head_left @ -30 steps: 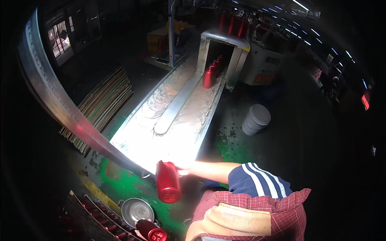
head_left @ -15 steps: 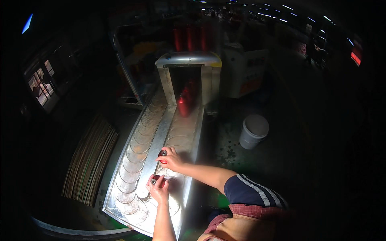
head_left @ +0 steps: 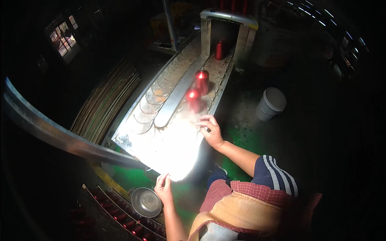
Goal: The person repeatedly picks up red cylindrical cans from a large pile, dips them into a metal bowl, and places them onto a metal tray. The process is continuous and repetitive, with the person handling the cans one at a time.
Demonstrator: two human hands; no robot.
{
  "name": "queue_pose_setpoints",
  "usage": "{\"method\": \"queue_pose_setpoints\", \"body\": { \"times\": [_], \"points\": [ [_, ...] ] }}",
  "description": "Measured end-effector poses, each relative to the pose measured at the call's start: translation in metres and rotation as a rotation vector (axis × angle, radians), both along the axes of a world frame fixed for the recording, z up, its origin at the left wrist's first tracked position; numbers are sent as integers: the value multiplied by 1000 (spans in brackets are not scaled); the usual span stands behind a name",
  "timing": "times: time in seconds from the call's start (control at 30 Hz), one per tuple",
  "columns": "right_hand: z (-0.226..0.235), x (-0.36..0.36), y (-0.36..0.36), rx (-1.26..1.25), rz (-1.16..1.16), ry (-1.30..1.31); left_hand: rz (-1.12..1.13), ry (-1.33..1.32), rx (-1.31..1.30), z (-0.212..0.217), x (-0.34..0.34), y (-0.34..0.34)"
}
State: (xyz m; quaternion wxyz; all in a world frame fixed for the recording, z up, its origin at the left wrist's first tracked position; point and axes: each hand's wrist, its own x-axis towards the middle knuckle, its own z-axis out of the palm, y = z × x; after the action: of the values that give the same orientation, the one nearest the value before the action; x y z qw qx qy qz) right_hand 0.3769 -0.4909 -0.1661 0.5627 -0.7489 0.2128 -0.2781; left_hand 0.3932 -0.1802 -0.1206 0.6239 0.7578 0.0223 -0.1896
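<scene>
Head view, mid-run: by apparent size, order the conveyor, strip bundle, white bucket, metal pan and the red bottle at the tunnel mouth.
1. Conveyor
2. Strip bundle
3. White bucket and metal pan: too alike to rank
4. Red bottle, smallest

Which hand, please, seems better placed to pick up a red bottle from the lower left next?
Left, probably: the left hand holds no bottle and is nearer those red bottles. The right hand, farther off, is by the right edge of the conveyor.

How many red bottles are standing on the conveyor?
3: front bottle nearest the right hand, second bottle just behind it, third bottle at the tunnel mouth. Others may be hidden inside.
</scene>
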Motion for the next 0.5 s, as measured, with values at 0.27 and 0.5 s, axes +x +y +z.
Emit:
{"method": "queue_pose_setpoints", "body": {
  "times": [0.27,0.5],
  "points": [
    [84,-49,194,234,1070,-41,710,282,109,79,-193,131],
    [98,-3,255,155,1558,-40,1330,241,138,85,-313,152]
  ]
}}
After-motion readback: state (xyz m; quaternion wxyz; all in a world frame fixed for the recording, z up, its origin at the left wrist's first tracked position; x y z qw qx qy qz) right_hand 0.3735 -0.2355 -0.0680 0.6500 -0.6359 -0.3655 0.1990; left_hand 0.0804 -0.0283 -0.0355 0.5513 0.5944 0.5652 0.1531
